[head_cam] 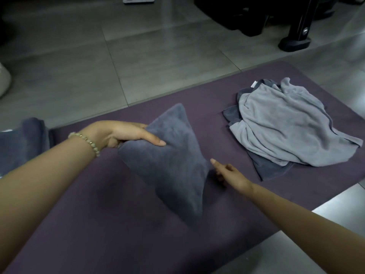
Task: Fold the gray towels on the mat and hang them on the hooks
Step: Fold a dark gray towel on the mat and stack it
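A folded dark gray towel (173,165) is lifted off the purple mat (98,224), hanging tilted above its middle. My left hand (120,134), with a bead bracelet on the wrist, grips the towel's upper left edge, thumb on top. My right hand (229,173) sits at the towel's right edge with fingers apart and the index finger touching the cloth; it holds nothing. To the right on the mat lies a crumpled light gray towel (286,127) on top of a dark gray towel (270,169). No hooks are in view.
Another dark folded cloth (23,143) lies at the mat's left end. Gray floor tiles (138,56) stretch beyond the mat. A black stand foot (296,42) and dark equipment occupy the far right. A pale object (4,80) is at the left edge.
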A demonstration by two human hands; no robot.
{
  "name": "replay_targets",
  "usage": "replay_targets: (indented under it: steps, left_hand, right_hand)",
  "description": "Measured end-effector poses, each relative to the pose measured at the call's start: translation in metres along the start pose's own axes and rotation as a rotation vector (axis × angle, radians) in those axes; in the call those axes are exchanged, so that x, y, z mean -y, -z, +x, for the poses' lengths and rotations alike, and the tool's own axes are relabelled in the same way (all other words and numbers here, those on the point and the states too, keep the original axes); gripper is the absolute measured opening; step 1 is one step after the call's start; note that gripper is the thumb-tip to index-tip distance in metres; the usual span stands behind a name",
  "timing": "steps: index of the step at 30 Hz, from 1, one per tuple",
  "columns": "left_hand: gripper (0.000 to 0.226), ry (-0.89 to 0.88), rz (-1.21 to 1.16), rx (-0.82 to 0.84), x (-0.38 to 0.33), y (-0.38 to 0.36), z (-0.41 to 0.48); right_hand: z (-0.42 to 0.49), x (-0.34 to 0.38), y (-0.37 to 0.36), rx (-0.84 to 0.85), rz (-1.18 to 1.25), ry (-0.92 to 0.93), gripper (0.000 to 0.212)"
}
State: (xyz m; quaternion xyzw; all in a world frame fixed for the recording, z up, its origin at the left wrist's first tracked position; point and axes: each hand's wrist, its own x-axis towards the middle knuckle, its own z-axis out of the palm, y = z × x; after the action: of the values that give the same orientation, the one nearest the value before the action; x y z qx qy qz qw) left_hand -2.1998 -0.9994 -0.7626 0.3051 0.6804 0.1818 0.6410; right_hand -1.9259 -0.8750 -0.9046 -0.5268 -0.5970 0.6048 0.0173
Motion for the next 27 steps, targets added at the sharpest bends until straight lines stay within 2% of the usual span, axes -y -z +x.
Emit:
replay_targets:
  steps: [2, 3, 5, 6, 8, 10, 12, 14, 15, 17, 20, 22, 23, 24, 27]
  left_hand:
    - [0.049, -0.072, -0.153, -0.042, 0.009, 0.001, -0.021]
    - [0.050, -0.107, -0.213, -0.074, 0.013, 0.000, -0.030]
    - [0.055, -0.164, -0.284, -0.162, 0.025, -0.001, -0.045]
    - [0.057, -0.188, -0.318, -0.215, 0.032, 0.000, -0.052]
    - [0.056, -0.219, -0.402, -0.336, 0.052, 0.004, -0.068]
    - [0.059, -0.209, -0.453, -0.462, 0.080, 0.010, -0.085]
    - [0.062, -0.184, -0.432, -0.544, 0.114, 0.016, -0.102]
    - [0.059, -0.173, -0.384, -0.592, 0.148, 0.017, -0.117]
    - [0.058, -0.185, -0.376, -0.630, 0.164, 0.016, -0.120]
    - [0.053, -0.221, -0.419, -0.729, 0.196, 0.009, -0.119]
    - [0.033, -0.238, -0.515, -0.892, 0.247, -0.021, -0.098]
    - [0.015, -0.047, -0.495, -0.954, 0.281, -0.048, -0.082]
    - [0.014, 0.059, -0.473, -0.934, 0.295, -0.060, -0.077]
    - [0.024, 0.143, -0.466, -0.902, 0.307, -0.068, -0.073]
    - [0.038, 0.226, -0.522, -0.890, 0.321, -0.077, -0.074]
  right_hand:
    - [-0.012, 0.009, -0.014, 0.273, 0.175, -0.241, 0.085]
    - [-0.017, 0.014, -0.023, 0.445, 0.302, -0.333, 0.091]
    - [-0.027, 0.028, -0.044, 0.678, 0.519, -0.376, 0.084]
    - [-0.031, 0.037, -0.056, 0.710, 0.598, -0.361, 0.077]
    - [-0.040, 0.058, -0.079, 0.655, 0.634, -0.301, 0.058]
    - [-0.045, 0.072, -0.103, 0.508, 0.505, -0.194, 0.041]
    - [-0.046, 0.081, -0.125, 0.299, 0.306, 0.026, 0.033]
    - [-0.047, 0.094, -0.142, 0.123, 0.142, 0.352, 0.024]
    - [-0.051, 0.100, -0.148, 0.075, 0.095, 0.491, 0.020]
    - [-0.057, 0.100, -0.161, 0.069, 0.082, 0.622, 0.018]
    - [-0.056, 0.063, -0.178, 0.087, -0.077, 0.613, 0.019]
    - [-0.048, 0.027, -0.182, 0.112, -0.321, 0.459, 0.028]
    - [-0.044, 0.013, -0.182, 0.120, -0.401, 0.357, 0.030]
    - [-0.041, 0.004, -0.180, 0.125, -0.426, 0.267, 0.028]
    - [-0.038, 0.000, -0.173, 0.162, -0.375, 0.159, 0.021]
